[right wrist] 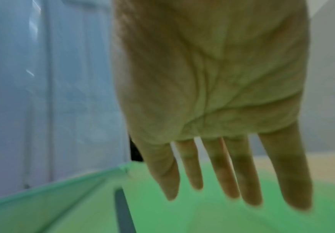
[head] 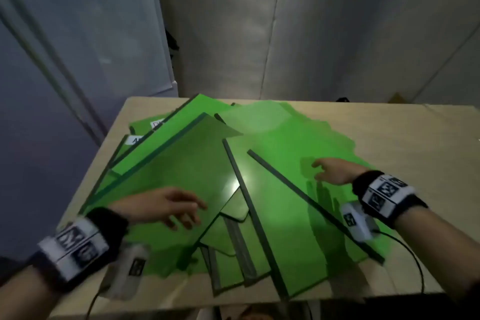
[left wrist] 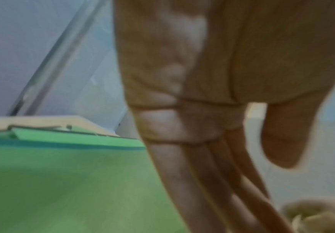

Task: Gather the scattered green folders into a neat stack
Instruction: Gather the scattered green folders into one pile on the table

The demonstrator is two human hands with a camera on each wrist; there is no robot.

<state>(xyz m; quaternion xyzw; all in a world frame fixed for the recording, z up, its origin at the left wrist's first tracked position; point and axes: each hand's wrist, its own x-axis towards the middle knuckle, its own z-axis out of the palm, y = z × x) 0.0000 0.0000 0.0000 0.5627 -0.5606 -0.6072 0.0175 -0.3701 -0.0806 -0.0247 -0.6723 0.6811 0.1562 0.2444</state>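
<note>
Several green folders with dark spine strips lie fanned and overlapping across a light wooden table. My left hand hovers palm down over the big folder at the front left, fingers straight and loose, holding nothing; the left wrist view shows its fingers above green folder plastic. My right hand reaches over the right-hand folders, fingers spread. In the right wrist view the fingers hang straight above a folder, apart from it.
Two folders at the back left carry white labels. Smaller folders stick out near the table's front edge. A grey-blue panel stands to the left, and a pale wall rises behind. Bare tabletop shows at the right.
</note>
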